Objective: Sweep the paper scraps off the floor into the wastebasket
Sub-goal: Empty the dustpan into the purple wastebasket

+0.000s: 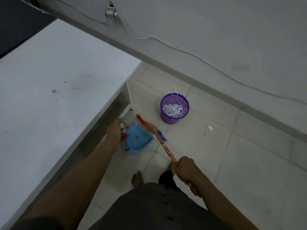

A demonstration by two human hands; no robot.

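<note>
The broom (163, 145) is being gripped by the right hand's (186, 168) curled fingers, and the dustpan (137, 138) by the left hand's (116, 131). Paper scraps (209, 128) are lying on the floor (232, 163) near the part-filled wastebasket (174, 107).

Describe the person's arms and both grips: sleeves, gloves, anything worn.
The left forearm and right forearm are bare, with no sleeve over them. The left grip and right grip are bare hands without gloves. I can make out no watch, ring or band in the dim light.
</note>
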